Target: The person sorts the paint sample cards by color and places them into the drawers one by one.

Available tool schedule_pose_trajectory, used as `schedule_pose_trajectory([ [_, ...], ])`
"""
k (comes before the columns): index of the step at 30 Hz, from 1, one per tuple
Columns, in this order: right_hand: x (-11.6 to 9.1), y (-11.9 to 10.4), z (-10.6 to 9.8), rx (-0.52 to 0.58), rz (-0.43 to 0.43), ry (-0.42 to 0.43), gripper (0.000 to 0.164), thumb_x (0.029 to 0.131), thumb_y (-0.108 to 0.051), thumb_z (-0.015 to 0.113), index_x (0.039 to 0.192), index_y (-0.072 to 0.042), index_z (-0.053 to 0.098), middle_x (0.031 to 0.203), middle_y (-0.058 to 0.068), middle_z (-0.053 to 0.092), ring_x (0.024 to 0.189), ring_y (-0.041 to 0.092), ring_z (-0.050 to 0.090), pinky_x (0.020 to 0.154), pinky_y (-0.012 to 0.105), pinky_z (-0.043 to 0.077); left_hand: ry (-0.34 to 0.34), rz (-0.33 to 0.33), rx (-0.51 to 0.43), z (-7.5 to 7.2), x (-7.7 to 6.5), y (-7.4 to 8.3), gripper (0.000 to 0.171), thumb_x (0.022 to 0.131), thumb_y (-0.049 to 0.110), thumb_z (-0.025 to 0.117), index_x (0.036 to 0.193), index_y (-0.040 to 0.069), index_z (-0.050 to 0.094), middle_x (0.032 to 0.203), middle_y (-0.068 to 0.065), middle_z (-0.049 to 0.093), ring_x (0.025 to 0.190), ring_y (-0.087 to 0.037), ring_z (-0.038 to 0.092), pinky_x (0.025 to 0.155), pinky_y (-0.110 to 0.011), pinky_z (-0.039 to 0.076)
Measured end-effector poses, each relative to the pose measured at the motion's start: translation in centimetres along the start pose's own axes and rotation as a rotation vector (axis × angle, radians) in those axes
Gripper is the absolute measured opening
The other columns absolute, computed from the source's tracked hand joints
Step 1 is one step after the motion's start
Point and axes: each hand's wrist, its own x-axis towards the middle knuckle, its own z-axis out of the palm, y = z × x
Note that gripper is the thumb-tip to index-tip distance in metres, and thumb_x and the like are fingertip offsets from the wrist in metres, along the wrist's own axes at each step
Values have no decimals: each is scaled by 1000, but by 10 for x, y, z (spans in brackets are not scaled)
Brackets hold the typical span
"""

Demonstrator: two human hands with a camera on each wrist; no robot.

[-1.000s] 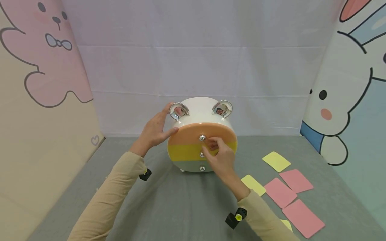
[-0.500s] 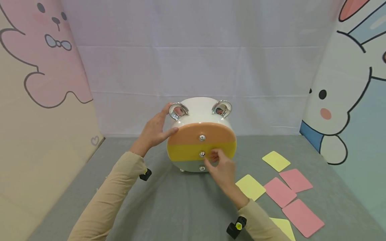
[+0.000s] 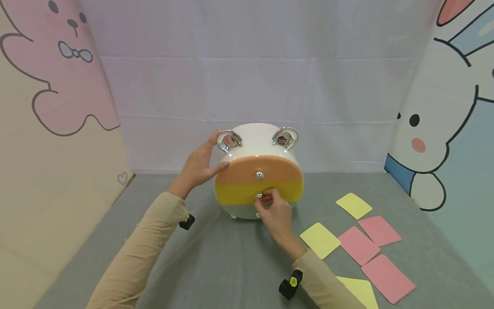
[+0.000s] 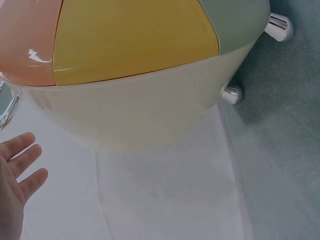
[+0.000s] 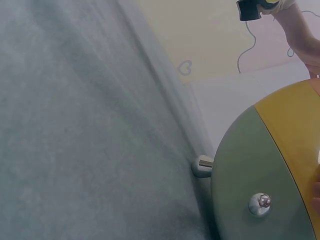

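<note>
A small rounded white cabinet with silver ears stands on the table. Its front has an orange drawer, a yellow drawer and a green drawer, all flush. My right hand pinches the silver knob of the yellow drawer between thumb and fingers; only a few fingertips show at the right wrist view's edge. My left hand touches the cabinet's upper left side, thumb on the orange drawer's edge. In the left wrist view, fingers extend without curling around anything.
Yellow cards and pink cards lie flat on the grey tabletop to the right. A white curtain hangs behind, with printed side panels at left and right. Silver feet support the cabinet.
My right hand has moved down from beside the orange drawer's knob, then left onto the yellow drawer's knob. The left hand and the cabinet have stayed in place.
</note>
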Motion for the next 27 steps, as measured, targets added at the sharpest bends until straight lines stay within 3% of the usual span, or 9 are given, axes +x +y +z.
schedule_pose_trajectory([
  [5, 0, 0, 3, 13, 3, 28, 16, 73, -11, 70, 80, -5, 57, 68, 2, 63, 58, 12, 60, 50, 27, 48, 15, 5, -3, 1, 0, -1, 88, 81, 69, 38, 147, 18, 11, 137, -15, 42, 122, -32, 42, 95, -50, 37],
  [12, -2, 0, -1, 15, -10, 42, 15, 70, -10, 71, 76, -6, 59, 64, 2, 64, 55, 11, 60, 47, 24, 46, 13, 14, -3, 1, 0, -2, 85, 84, 63, 44, 147, 17, 10, 137, -16, 42, 122, -32, 42, 95, -50, 36],
  [27, -26, -11, -31, 102, -50, -41, 17, 69, -7, 73, 77, -9, 59, 64, -2, 63, 53, 6, 58, 45, 15, 44, -8, -2, -3, 1, 0, -1, 83, 85, 50, 54, 147, 19, 8, 138, -16, 41, 122, -33, 42, 95, -51, 36],
])
